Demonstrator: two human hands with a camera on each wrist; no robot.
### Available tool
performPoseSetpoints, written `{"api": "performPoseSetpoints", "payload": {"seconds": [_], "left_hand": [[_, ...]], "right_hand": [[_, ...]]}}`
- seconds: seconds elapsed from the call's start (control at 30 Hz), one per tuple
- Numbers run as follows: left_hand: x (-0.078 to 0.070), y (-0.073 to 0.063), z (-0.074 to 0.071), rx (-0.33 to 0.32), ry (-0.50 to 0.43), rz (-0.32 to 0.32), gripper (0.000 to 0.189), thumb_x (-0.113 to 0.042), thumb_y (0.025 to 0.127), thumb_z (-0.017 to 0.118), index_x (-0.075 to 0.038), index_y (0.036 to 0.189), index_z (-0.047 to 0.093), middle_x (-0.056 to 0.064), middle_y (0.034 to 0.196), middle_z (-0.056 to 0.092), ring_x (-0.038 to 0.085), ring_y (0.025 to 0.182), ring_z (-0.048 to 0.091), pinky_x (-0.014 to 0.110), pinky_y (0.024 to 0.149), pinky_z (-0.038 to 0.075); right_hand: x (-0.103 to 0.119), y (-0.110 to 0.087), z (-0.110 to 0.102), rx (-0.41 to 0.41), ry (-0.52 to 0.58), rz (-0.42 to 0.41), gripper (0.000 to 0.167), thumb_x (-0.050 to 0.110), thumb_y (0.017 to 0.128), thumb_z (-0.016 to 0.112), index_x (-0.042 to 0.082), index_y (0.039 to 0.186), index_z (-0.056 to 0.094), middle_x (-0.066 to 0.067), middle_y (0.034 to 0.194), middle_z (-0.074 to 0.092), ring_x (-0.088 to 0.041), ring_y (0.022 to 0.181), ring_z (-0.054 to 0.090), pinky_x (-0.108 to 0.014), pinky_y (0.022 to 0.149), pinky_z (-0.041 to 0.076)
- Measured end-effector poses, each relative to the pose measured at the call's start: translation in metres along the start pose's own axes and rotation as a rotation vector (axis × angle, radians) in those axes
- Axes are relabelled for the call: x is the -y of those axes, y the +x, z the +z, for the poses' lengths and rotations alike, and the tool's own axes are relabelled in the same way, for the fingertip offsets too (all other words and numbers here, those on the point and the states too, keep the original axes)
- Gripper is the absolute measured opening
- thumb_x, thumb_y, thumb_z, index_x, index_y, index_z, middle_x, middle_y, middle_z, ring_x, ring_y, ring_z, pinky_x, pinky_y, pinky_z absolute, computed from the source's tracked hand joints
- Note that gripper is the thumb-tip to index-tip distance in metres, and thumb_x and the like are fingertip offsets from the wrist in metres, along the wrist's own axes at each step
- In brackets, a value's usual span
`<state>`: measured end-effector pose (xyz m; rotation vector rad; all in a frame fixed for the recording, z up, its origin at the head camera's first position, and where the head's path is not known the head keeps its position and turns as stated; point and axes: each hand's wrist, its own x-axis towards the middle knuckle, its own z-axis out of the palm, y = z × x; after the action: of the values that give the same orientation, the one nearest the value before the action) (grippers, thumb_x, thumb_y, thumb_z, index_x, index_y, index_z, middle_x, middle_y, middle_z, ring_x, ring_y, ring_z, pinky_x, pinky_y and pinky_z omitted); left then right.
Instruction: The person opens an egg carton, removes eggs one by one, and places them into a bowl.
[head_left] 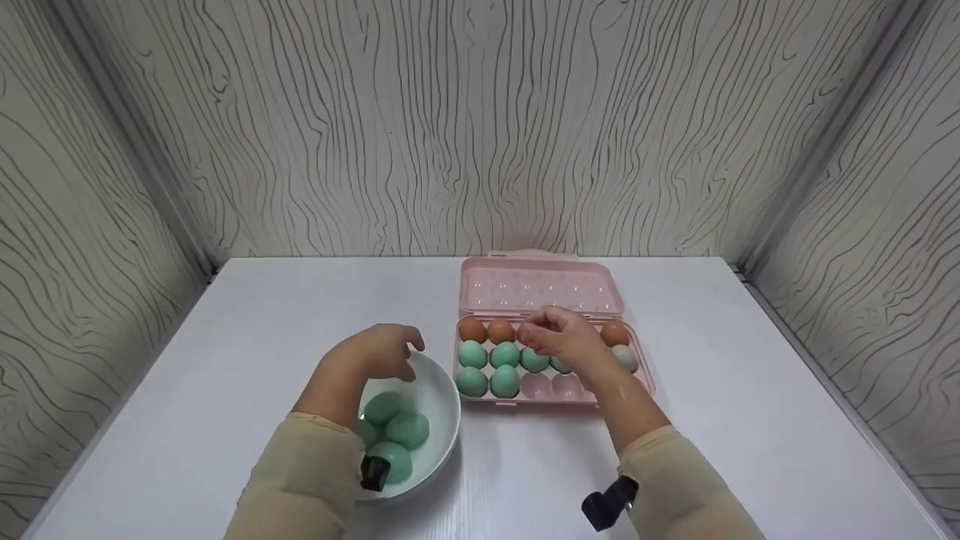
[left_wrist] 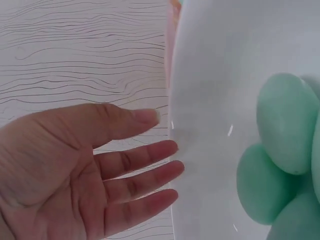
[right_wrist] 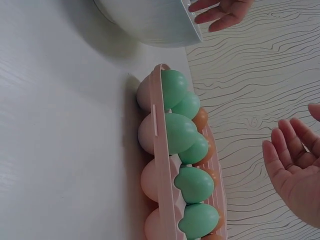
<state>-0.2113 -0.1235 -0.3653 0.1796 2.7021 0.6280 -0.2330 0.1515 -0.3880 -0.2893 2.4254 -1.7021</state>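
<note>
My left hand (head_left: 379,351) hovers over the back rim of a white bowl (head_left: 444,394). Its fingers are loosely bent, with nothing between them in the left wrist view. Several green eggs (head_left: 409,430) lie inside the bowl. Above the back rows of a pink egg carton (head_left: 541,292) is my right hand (head_left: 566,341), relaxed and holding no egg in the right wrist view. Brown eggs (head_left: 501,331) fill part of the carton's back row. Green eggs (head_left: 505,381) sit in the middle and front rows; my right hand and forearm hide some wells.
The carton's lid lies open toward the back wall (head_left: 480,135). Pink wells (head_left: 537,386) show along the front row. A paler egg (head_left: 624,358) sits at the carton's right side. Both stand on a white table (head_left: 712,360), the bowl left of the carton.
</note>
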Motion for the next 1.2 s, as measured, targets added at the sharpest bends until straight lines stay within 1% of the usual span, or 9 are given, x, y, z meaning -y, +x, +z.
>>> {"api": "performPoseSetpoints", "payload": {"seconds": [0.17, 0.27, 0.37, 0.53, 0.63, 0.73, 0.97, 1.13, 1.2], "left_hand": [[-0.002, 0.001, -0.004, -0.104, -0.065, 0.046, 0.039, -0.016, 0.079, 0.070, -0.019, 0.116, 0.059, 0.005, 0.116, 0.057, 0.024, 0.106, 0.054, 0.045, 0.090, 0.045], [-0.005, 0.002, -0.007, -0.160, -0.089, 0.079, 0.039, -0.020, 0.079, 0.070, -0.020, 0.116, 0.058, 0.005, 0.119, 0.055, 0.023, 0.108, 0.054, 0.043, 0.089, 0.046], [-0.008, 0.003, -0.007, -0.186, -0.121, 0.087, 0.039, -0.023, 0.080, 0.070, -0.022, 0.117, 0.057, 0.005, 0.121, 0.052, 0.023, 0.111, 0.052, 0.043, 0.089, 0.046], [-0.011, 0.004, -0.004, -0.209, -0.187, 0.071, 0.038, -0.025, 0.081, 0.069, -0.023, 0.117, 0.056, 0.005, 0.122, 0.050, 0.023, 0.113, 0.051, 0.043, 0.090, 0.046], [-0.013, 0.005, -0.002, -0.224, -0.212, 0.056, 0.039, -0.025, 0.081, 0.069, -0.022, 0.117, 0.056, 0.006, 0.123, 0.050, 0.024, 0.112, 0.051, 0.043, 0.090, 0.046], [-0.016, 0.005, 0.000, -0.228, -0.209, 0.050, 0.040, -0.025, 0.080, 0.069, -0.020, 0.117, 0.057, 0.007, 0.122, 0.051, 0.025, 0.111, 0.051, 0.042, 0.091, 0.045], [-0.020, 0.006, 0.004, -0.219, -0.206, 0.043, 0.040, -0.026, 0.080, 0.070, -0.022, 0.117, 0.057, 0.006, 0.122, 0.050, 0.025, 0.111, 0.051, 0.042, 0.090, 0.045], [-0.020, 0.008, 0.005, -0.220, -0.199, 0.051, 0.041, -0.027, 0.079, 0.070, -0.022, 0.117, 0.057, 0.006, 0.122, 0.050, 0.025, 0.110, 0.051, 0.043, 0.091, 0.045], [-0.019, 0.009, 0.005, -0.219, -0.193, 0.050, 0.041, -0.027, 0.079, 0.071, -0.022, 0.117, 0.057, 0.006, 0.122, 0.050, 0.025, 0.109, 0.052, 0.043, 0.091, 0.045]], "right_hand": [[0.000, 0.001, 0.000, -0.005, -0.038, 0.006, 0.036, 0.038, 0.078, 0.069, 0.008, 0.097, 0.062, -0.006, 0.094, 0.062, -0.020, 0.086, 0.058, -0.031, 0.078, 0.050], [-0.001, 0.003, 0.000, -0.021, -0.069, 0.025, 0.031, 0.036, 0.080, 0.069, 0.010, 0.097, 0.063, -0.004, 0.094, 0.062, -0.019, 0.086, 0.058, -0.031, 0.077, 0.050], [-0.003, 0.005, 0.002, -0.038, -0.117, 0.048, 0.023, 0.031, 0.083, 0.067, 0.013, 0.096, 0.064, -0.003, 0.094, 0.062, -0.018, 0.087, 0.058, -0.031, 0.076, 0.050], [-0.009, 0.008, 0.007, -0.050, -0.184, 0.075, 0.017, 0.026, 0.084, 0.066, 0.016, 0.097, 0.065, 0.000, 0.094, 0.061, -0.017, 0.087, 0.056, -0.029, 0.075, 0.050], [-0.015, 0.009, 0.011, -0.035, -0.199, 0.046, 0.015, 0.023, 0.084, 0.066, 0.015, 0.097, 0.065, 0.001, 0.093, 0.061, -0.017, 0.087, 0.054, -0.029, 0.076, 0.049], [-0.023, 0.011, 0.018, -0.021, -0.255, 0.000, 0.013, 0.019, 0.083, 0.067, 0.017, 0.095, 0.066, 0.001, 0.093, 0.061, -0.017, 0.089, 0.055, -0.031, 0.079, 0.049], [-0.039, 0.012, 0.038, 0.025, -0.388, -0.029, 0.028, 0.021, 0.081, 0.069, 0.013, 0.107, 0.063, -0.005, 0.106, 0.061, -0.019, 0.097, 0.057, -0.037, 0.087, 0.047], [-0.048, 0.010, 0.049, 0.045, -0.405, -0.068, 0.029, 0.016, 0.082, 0.067, 0.008, 0.109, 0.061, -0.007, 0.107, 0.058, -0.022, 0.099, 0.054, -0.040, 0.089, 0.045], [-0.052, 0.009, 0.053, 0.041, -0.407, -0.066, 0.028, 0.014, 0.082, 0.067, 0.007, 0.108, 0.061, -0.006, 0.106, 0.055, -0.021, 0.098, 0.051, -0.040, 0.089, 0.045]]}}
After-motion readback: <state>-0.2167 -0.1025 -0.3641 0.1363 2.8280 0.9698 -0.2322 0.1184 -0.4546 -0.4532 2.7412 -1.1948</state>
